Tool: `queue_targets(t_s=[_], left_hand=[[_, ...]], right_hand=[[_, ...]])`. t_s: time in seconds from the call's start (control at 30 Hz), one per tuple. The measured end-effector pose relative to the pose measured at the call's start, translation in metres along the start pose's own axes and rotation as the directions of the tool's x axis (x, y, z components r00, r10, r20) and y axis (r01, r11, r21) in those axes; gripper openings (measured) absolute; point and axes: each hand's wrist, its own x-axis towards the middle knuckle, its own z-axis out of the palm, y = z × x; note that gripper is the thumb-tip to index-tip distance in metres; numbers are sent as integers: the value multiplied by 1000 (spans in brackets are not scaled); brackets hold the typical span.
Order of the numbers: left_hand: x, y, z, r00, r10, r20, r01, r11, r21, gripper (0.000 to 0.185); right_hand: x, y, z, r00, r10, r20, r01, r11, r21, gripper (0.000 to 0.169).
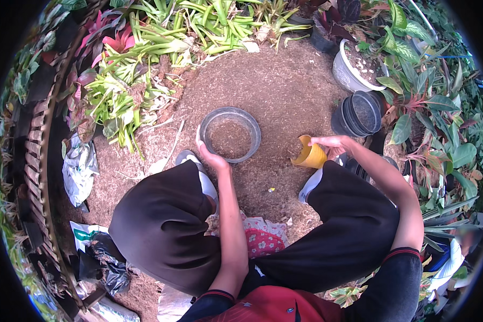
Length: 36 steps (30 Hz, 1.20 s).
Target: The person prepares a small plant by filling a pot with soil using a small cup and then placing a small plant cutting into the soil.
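A round black plastic pot (259, 137) sits on the brown soil in front of me, with loose brown soil or potting mix (229, 139) inside. Cupped against its near left side is my left hand (213, 156), fingers along the outer wall by the rim. My right hand (333, 145) grips a yellow plastic container (314, 156) with a cut, uneven mouth, used like a scoop in shape. It is tilted, its mouth facing left toward the pot, just above the ground by my right shoe. The container's inside is mostly hidden.
Pulled green plants (161, 40) lie heaped at the far left. Stacked black pots (356, 114), a white planter (352, 72) and leafy potted plants (442, 104) line the right. Plastic bags (79, 171) lie at left near a slatted edge (36, 161). Another person (446, 265) is at lower right.
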Motion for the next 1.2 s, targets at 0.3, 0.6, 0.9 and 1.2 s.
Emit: queue_targets(t_s=[0.3, 0.6, 0.9, 1.2], left_hand=[[-2, 10, 7, 1000, 9, -28, -7, 999, 51, 54], [-4, 14, 14, 1000, 9, -30, -8, 1000, 26, 55], [1, 2, 7, 1000, -15, -13, 14, 997, -76, 55], [2, 3, 5, 1000, -27, -4, 26, 998, -65, 56]], right_hand=[[-46, -44, -19, 900, -410, 144, 415, 910, 0, 83], [-104, -126, 47, 593, -804, 44, 722, 507, -470, 73], [-90, -136, 138, 13, -980, 197, 495, -165, -853, 99], [-76, -129, 143, -117, -828, 548, 104, -559, -822, 95]])
